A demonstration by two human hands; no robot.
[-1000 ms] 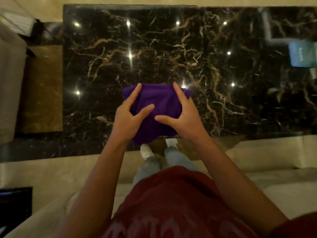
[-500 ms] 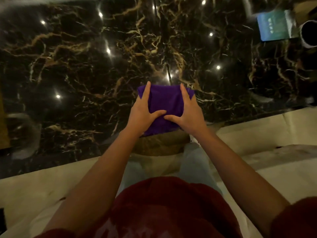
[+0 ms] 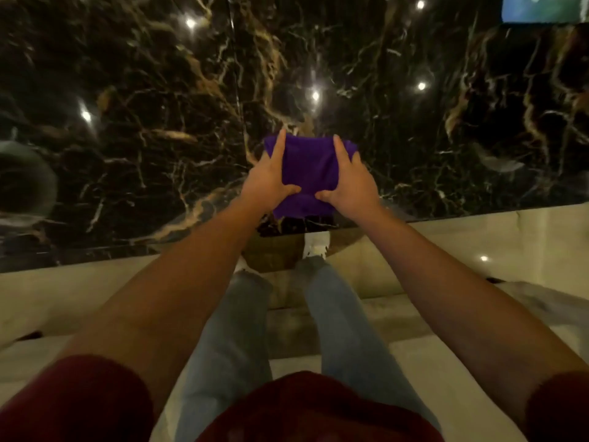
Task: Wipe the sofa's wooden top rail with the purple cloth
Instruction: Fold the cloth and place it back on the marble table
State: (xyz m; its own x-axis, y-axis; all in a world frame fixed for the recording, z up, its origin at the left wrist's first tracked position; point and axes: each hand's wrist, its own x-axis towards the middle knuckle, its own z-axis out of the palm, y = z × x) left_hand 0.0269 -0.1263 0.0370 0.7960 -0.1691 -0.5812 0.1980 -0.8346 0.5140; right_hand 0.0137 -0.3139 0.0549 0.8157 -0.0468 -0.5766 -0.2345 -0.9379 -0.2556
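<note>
Both bare hands are extended forward at arm's length over a glossy black marble surface with gold and white veining [image 3: 159, 106]. Between them is a folded purple cloth [image 3: 306, 167], positioned at centre frame, above the near edge of the marble; whether it rests on the surface or is held clear of it cannot be determined.

The left hand [image 3: 271, 180] grips the cloth's left side. Its forefinger lies straight along the left edge, pointing away; its thumb is pressed onto the near part of the cloth, pointing right. The remaining fingers are hidden beneath the fabric.

The right hand [image 3: 350, 183] mirrors this on the right side: forefinger straight along the right edge, thumb pressed onto the cloth, pointing left. The two thumb tips are close together, just apart. The far right corner of the cloth bulges slightly beyond the forefinger.

Nearer than the marble lies a pale cream polished floor band [image 3: 79, 298]. Legs in light blue jeans [image 3: 229, 346] and dark red short sleeves [image 3: 73, 397] occupy the near field. A blue-green rectangular object [image 3: 541, 8] sits at the far right, cut off by the frame edge. Point reflections of lights are scattered across the marble. The picture is slightly blurred.
</note>
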